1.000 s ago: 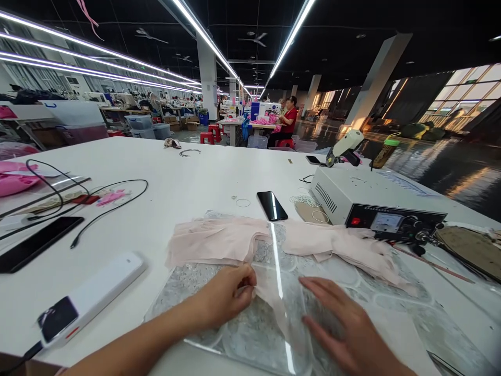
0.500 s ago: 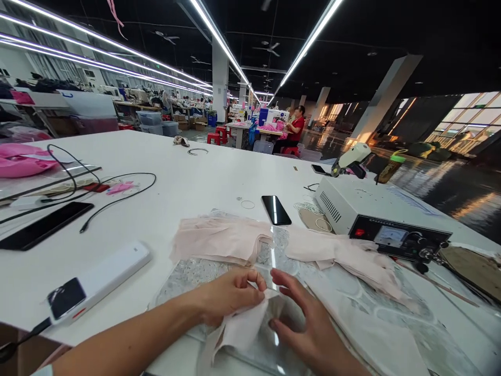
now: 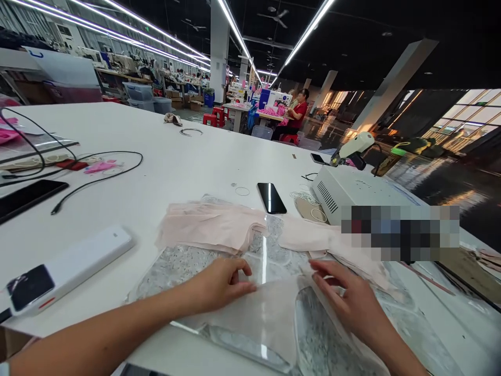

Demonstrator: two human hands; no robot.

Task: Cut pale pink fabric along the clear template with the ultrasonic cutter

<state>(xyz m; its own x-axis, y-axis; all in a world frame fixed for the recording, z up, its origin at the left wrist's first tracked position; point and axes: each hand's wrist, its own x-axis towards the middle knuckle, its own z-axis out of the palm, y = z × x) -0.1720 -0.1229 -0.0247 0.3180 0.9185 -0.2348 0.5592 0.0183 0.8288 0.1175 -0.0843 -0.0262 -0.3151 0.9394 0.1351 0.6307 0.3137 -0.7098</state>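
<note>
A pale pink fabric piece (image 3: 270, 313) lies flat in front of me on a glossy, grey-patterned surface (image 3: 317, 324). My left hand (image 3: 221, 284) rests at its upper left edge, thumb and forefinger apart and nothing visible between them. On the other side, my right hand (image 3: 348, 292) reaches over a second pale strip, its fingers apart near the cloth; whether the fingertips touch it is unclear. Behind my hands lie a stack of pale pink fabric pieces (image 3: 207, 224) on the left and another fabric pile (image 3: 336, 240) on the right.
A black phone (image 3: 271, 198) lies behind the fabric. At the right stands a grey machine box (image 3: 368, 193), its front blurred out. On the left are a white power bank (image 3: 74, 266), a black cable (image 3: 136, 154) and another dark phone (image 3: 31, 198). A seated person (image 3: 298, 115) works farther off.
My hands have moved apart, the left letting go of the raised fabric piece. That piece now lies flat. My right hand has shifted right, and the view has turned slightly.
</note>
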